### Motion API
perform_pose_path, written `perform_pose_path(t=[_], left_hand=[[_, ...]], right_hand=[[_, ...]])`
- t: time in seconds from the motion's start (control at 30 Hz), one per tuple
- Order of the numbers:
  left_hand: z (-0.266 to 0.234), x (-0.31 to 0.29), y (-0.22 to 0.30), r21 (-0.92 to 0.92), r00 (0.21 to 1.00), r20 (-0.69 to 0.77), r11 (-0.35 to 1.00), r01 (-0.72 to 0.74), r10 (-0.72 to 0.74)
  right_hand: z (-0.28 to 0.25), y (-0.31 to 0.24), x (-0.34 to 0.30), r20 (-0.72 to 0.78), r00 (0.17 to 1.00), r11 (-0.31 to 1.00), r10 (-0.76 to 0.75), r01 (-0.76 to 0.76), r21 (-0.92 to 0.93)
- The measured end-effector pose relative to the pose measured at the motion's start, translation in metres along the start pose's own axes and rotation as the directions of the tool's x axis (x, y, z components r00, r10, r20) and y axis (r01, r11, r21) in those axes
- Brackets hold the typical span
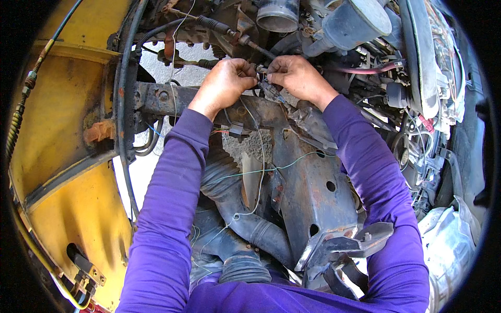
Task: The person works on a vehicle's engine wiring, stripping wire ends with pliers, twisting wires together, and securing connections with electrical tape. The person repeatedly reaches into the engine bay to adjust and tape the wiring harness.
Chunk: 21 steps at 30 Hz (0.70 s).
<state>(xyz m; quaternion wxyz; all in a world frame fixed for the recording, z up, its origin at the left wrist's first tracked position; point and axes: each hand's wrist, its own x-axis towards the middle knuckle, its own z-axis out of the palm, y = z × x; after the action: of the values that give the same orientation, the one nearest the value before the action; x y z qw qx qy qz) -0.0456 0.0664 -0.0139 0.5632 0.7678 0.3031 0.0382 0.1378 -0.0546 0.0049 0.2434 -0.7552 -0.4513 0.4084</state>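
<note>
Both my hands are raised close together over a rusty frame beam, at the upper middle of the head view. My left hand (pixel 226 85) is closed, thumb and forefinger pinching a thin wire. My right hand (pixel 299 78) faces it, its fingertips pinched on a thin wire too. The wire ends between the fingertips are mostly hidden. Just below the fingers, a dark wiring bundle (pixel 272 93) with several strands runs down towards a torn grey wrapping (pixel 313 121). A thin pale wire (pixel 262 156) hangs from near my left hand. A green wire (pixel 282 168) crosses below.
Yellow body panels (pixel 73 182) stand on the left beside a black hose (pixel 123 104). A ribbed black duct (pixel 224 182) and a metal bracket (pixel 360 240) lie between my forearms. Beyond my right hand are a grey canister (pixel 355 26), a reddish hose (pixel 370 69) and crowded engine parts.
</note>
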Motion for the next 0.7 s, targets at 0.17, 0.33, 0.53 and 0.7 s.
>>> perform_pose_path(t=[0.17,0.33,0.53,0.7], left_hand=[[0.002,-0.002,-0.003,-0.006,1.0,-0.027,1.0,-0.003,0.003],[-0.001,-0.003,0.003,0.0,1.0,-0.004,1.0,-0.019,0.019],[0.002,0.0,-0.005,-0.054,0.996,-0.003,0.994,-0.095,0.095],[0.004,-0.001,-0.005,-0.031,0.998,-0.035,0.998,-0.049,0.048]], right_hand=[[0.005,-0.004,-0.003,-0.035,0.993,0.994,-0.11,0.111,0.019],[0.005,-0.01,-0.008,-0.088,0.985,0.988,-0.147,0.141,-0.065],[0.009,0.005,-0.002,-0.197,0.922,0.941,-0.333,0.311,-0.136],[0.003,-0.003,-0.008,-0.171,0.957,0.965,-0.233,0.206,-0.161]])
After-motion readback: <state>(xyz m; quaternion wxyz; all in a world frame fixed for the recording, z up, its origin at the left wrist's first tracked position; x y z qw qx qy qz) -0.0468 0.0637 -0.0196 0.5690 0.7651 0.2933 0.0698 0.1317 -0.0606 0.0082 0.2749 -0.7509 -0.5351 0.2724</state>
